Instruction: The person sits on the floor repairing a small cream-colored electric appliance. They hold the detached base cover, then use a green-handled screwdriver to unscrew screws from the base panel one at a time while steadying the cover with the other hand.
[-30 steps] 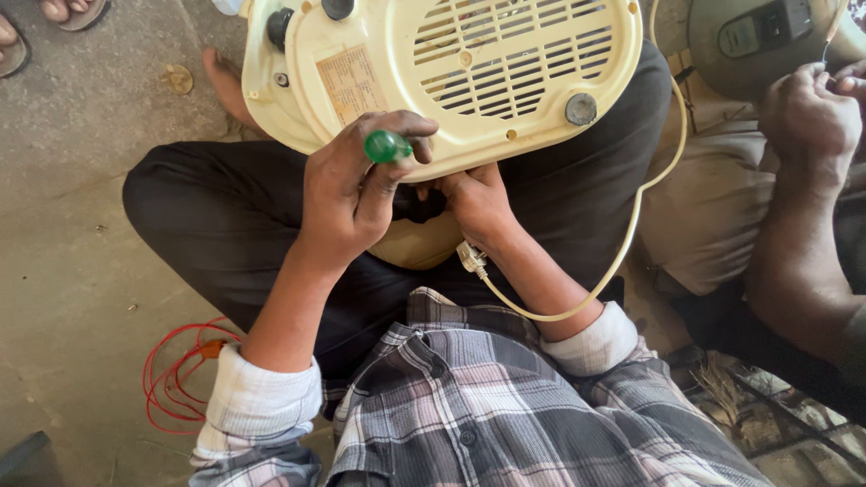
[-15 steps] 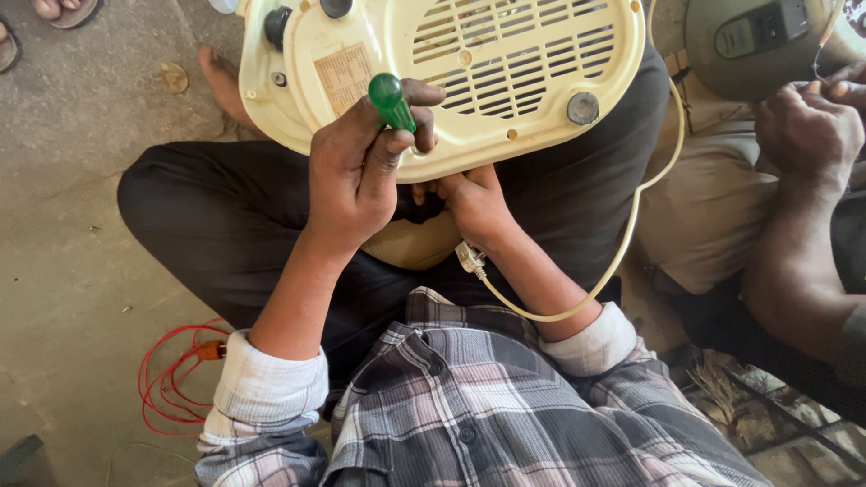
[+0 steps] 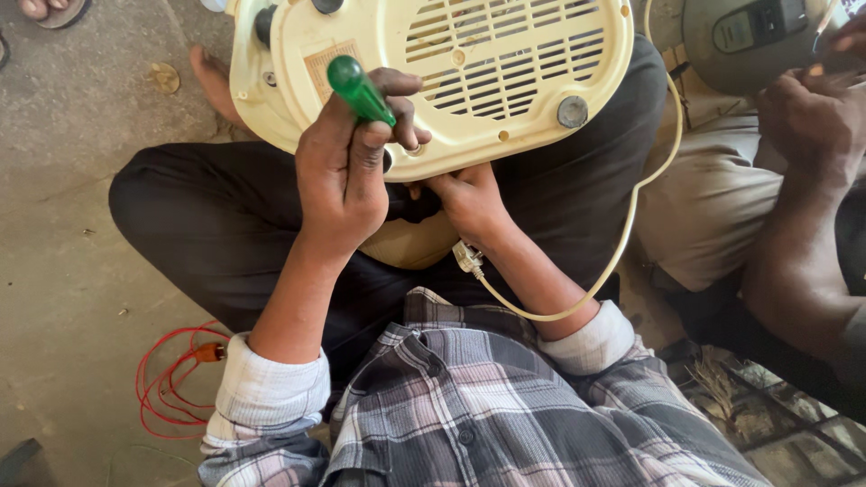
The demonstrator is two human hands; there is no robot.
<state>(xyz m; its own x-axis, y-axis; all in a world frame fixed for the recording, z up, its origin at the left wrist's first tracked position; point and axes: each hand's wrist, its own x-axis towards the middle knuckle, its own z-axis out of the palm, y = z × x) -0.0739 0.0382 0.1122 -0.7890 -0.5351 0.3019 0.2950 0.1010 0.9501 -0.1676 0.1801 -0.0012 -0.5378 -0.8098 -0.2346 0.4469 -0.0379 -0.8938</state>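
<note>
The left hand is raised over the lap with the forearm running up from a rolled white cuff, wrist straight, back of the hand toward the camera; its fingers are curled tight around a screwdriver with a translucent green plastic handle, the handle sticking up and to the left out of the fist while the shaft is hidden behind the fingers. The fist rests against the lower edge of a cream plastic appliance housing with a slotted grille, which lies tilted across the person's crossed legs in black trousers. The right hand reaches under that lower edge, fingers tucked beneath the casing and gripping it from below, forearm angled back toward the plaid shirt. A cream power cord loops from the housing round the right wrist. A coil of red wire lies on the concrete floor near the left elbow. At the right, another person's hand rests by a grey device.
</note>
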